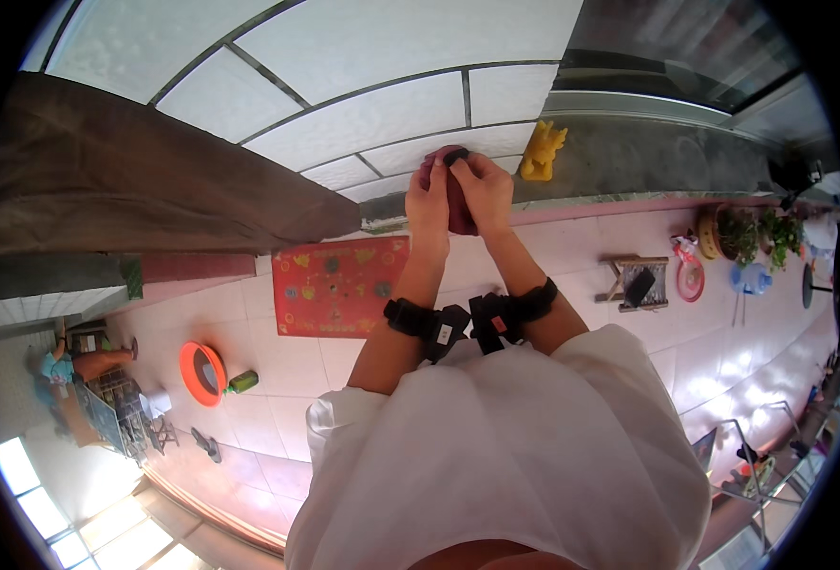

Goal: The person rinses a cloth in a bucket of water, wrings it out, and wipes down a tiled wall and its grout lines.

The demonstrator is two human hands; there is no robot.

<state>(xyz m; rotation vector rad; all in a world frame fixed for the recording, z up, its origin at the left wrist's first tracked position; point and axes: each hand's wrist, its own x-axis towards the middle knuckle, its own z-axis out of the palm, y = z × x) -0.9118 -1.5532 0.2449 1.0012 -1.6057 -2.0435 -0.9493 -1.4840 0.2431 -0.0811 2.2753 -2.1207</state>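
Observation:
Both my hands are raised together in front of the white tiled wall. My left hand grips the left side of a dark maroon cloth item, which hangs down between my hands. At its upper edge, my right hand pinches a black part with thumb and fingers. Whether the item is a pouch or a folded cloth I cannot tell. Just right of my right hand, a yellow figurine stands on the grey stone sill. Black straps with small modules are worn on both forearms.
A red patterned mat lies on the tiled floor below. Leftward are a brown curtain, an orange basin, a green bottle and another person. A folding stool, a blue water jug and potted plants stand rightward.

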